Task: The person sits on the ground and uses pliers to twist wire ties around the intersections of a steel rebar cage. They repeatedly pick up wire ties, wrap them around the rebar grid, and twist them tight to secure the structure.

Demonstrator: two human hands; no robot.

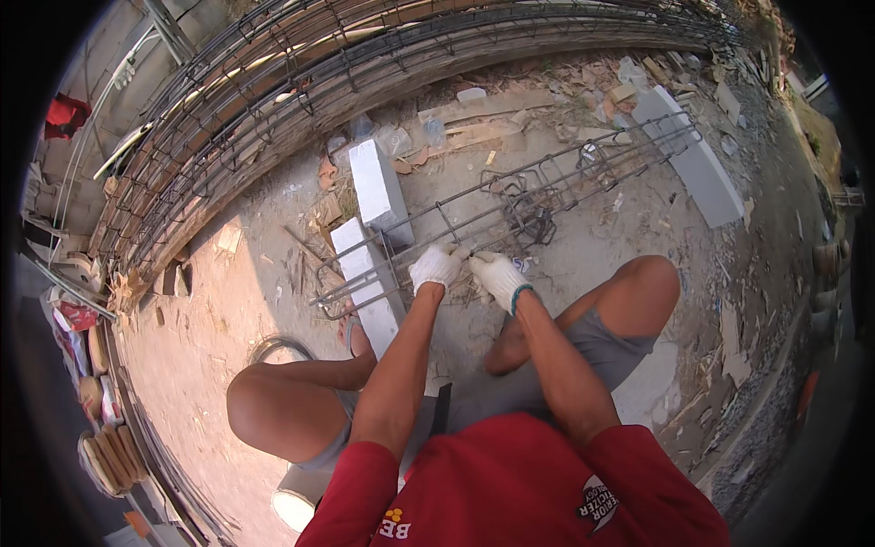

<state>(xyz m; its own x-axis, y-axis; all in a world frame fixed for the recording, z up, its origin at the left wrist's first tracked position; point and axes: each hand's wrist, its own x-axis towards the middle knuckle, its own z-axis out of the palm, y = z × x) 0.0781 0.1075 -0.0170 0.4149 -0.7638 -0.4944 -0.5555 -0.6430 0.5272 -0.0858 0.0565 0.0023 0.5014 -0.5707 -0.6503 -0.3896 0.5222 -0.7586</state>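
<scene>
A long cage of steel reinforcing bars (547,202) with square stirrups lies across pale blocks in front of me. My left hand (436,266), in a white knitted glove, is closed at the near bar of the cage. Close beside it, my right hand (499,276), in a matching glove with a green cuff, is pinched at the same spot. The fingertips of both hands nearly meet there. Whatever thin thing may be between them is too small to make out. Several loose bent stirrups (531,221) sit in a tangle by the cage's middle.
Two white blocks (378,191) support the cage's left end, and a grey block (690,159) its right end. Stacked rebar cages (301,91) run along the far side. Wood scraps and plastic litter (492,123) cover the ground. A wire coil (281,346) lies by my left knee.
</scene>
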